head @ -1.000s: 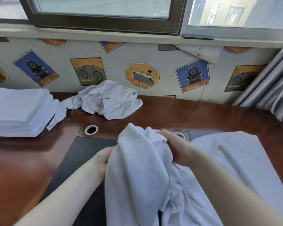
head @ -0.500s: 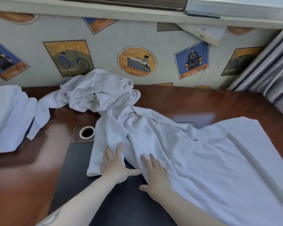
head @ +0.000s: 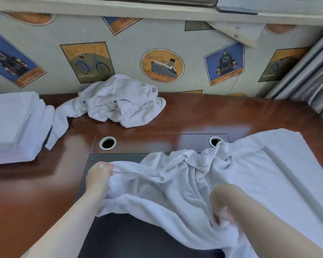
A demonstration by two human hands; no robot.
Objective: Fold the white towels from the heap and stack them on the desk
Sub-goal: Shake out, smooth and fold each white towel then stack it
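Gripping towel (head: pixel 185 179) edge: left hand (head: pixel 99 175), right hand (head: pixel 222 209).

White towels (head: pixel 222 175), reddish-brown desk (head: pixel 203 112), poster-patterned wallpaper (head: pixel 131 53)

The spread towel (head: pixel 250 174) covers part of the right grommet hole (head: pixel 214 141) and runs off the bottom edge; beside it, the folded stack (head: pixel 11 127) is cut at left.
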